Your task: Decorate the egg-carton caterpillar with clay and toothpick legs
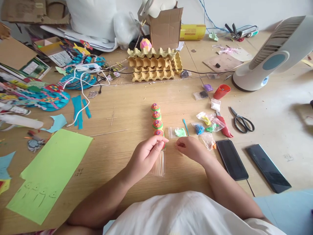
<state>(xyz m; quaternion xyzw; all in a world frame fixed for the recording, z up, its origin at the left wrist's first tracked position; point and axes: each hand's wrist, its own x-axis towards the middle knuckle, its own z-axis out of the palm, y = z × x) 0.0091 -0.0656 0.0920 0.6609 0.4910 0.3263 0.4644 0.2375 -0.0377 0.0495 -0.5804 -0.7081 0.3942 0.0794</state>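
Observation:
My left hand [146,152] has its thumb and forefinger closed together above the near end of a row of small domes. A red and green dome [157,124] with a yellow base and blue-purple trim belongs to that row; the nearest one is partly covered by the hand. Under the same hand lies a clear bag of thin wooden sticks [159,164]. To its right, my right hand [189,147] is closed with its fingers curled in. A few thin wooden tips show by and below those fingers; what either hand pinches is too small to make out.
Right of the row lie a bag of pale green clay [180,132], a blue stick tool [186,126], other clay bags, scissors [241,121] and a black phone [231,159]. Egg cartons [153,75] stand behind, a white fan [269,62] at back right, green paper [52,169] at left.

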